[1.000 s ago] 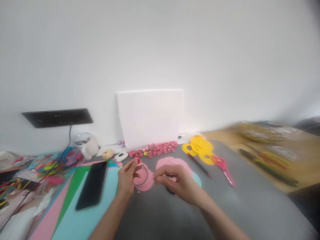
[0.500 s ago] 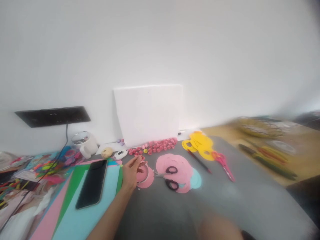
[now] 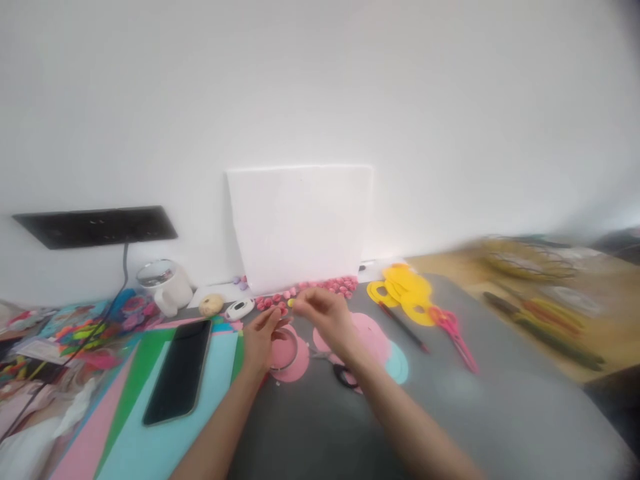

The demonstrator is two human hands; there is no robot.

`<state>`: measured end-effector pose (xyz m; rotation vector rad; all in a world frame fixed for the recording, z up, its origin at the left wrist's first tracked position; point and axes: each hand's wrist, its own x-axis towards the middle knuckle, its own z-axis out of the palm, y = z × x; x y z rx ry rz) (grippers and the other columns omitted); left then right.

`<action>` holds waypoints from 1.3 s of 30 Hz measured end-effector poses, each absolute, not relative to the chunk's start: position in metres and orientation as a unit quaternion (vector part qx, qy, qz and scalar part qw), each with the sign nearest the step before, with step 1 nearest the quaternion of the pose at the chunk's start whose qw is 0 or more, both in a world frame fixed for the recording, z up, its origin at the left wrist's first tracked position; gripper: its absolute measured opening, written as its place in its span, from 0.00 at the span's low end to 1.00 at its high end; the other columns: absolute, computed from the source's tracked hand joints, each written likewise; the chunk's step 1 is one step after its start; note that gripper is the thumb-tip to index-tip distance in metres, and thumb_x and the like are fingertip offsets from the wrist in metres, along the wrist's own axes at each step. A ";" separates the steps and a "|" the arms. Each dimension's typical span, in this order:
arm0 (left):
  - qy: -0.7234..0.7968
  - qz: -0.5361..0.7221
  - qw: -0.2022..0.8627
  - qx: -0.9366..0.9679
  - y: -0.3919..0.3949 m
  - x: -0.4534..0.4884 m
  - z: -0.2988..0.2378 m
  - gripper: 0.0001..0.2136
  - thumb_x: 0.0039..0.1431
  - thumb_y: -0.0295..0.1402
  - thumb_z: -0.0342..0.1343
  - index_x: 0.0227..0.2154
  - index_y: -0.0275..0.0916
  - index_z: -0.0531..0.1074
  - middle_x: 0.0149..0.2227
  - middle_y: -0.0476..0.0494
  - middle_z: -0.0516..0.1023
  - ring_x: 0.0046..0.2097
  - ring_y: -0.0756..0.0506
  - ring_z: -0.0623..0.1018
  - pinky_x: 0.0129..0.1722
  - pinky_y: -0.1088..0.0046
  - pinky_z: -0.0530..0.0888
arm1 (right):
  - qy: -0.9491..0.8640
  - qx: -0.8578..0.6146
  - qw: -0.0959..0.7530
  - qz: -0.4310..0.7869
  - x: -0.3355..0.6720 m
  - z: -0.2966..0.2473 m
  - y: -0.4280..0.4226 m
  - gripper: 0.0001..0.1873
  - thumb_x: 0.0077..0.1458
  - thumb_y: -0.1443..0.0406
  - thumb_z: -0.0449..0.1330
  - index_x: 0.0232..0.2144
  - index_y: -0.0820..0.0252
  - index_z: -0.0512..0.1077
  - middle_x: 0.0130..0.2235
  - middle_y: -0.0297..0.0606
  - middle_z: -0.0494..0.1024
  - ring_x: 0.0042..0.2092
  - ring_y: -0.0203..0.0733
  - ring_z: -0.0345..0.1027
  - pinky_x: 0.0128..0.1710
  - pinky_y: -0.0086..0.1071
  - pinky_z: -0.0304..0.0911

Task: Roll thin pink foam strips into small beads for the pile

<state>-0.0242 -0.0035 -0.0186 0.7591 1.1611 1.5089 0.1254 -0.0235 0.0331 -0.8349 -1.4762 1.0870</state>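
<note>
My left hand (image 3: pixel 260 339) is closed in a pinch at the front of a row of small pink rolled paper flowers (image 3: pixel 345 287). A bit of pink shows at its fingertips and looks like one of these flowers. Close to its right, my right hand (image 3: pixel 325 319) pinches thumb and fingers together; what they hold is too small to make out. Below the hands a thin ring (image 3: pixel 295 352) lies on a pink paper circle (image 3: pixel 301 363). Black-handled scissors (image 3: pixel 345 377) rest on a pile of pink paper circles (image 3: pixel 373 340), partly hidden by my right forearm.
A phone (image 3: pixel 177 373) lies on coloured paper sheets (image 3: pixel 220 380) at the left. Yellow paper cutouts (image 3: pixel 405 287), a pencil (image 3: pixel 403 327) and pink scissors (image 3: pixel 455 337) lie right. A white board (image 3: pixel 303 227) leans on the wall; a white mug (image 3: pixel 173 293) stands left.
My right hand has come up from the blurred lower edge to beside my left hand, its fingers now pinched. My left hand has stayed almost in place. The view has shifted slightly.
</note>
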 end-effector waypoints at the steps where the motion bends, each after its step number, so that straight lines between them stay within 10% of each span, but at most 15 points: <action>1: 0.483 0.628 0.528 0.305 -0.004 -0.025 -0.018 0.18 0.36 0.38 0.67 0.32 0.32 0.77 0.34 0.36 0.81 0.31 0.40 0.80 0.18 0.76 0.71 | -0.613 -0.373 0.536 0.445 0.127 0.030 -0.006 0.08 0.51 0.61 0.58 0.26 0.60 0.72 0.27 0.35 0.75 0.32 0.39 0.68 0.35 0.34 0.64; 32: 0.529 0.621 0.486 0.314 -0.010 -0.029 -0.025 0.16 0.41 0.38 0.65 0.33 0.34 0.77 0.35 0.38 0.81 0.34 0.39 0.81 0.22 0.72 0.76 | -0.694 -0.363 0.517 0.346 0.109 -0.027 -0.001 0.04 0.50 0.69 0.58 0.26 0.57 0.70 0.38 0.40 0.68 0.38 0.40 0.66 0.37 0.33 0.65; 39: 0.557 0.590 0.387 0.439 -0.014 -0.034 -0.025 0.13 0.47 0.38 0.62 0.36 0.39 0.78 0.36 0.42 0.82 0.35 0.40 0.81 0.37 0.65 0.78 | -0.528 -0.376 0.528 0.549 0.114 -0.018 0.003 0.10 0.46 0.60 0.63 0.23 0.59 0.68 0.34 0.38 0.70 0.37 0.40 0.66 0.33 0.31 0.65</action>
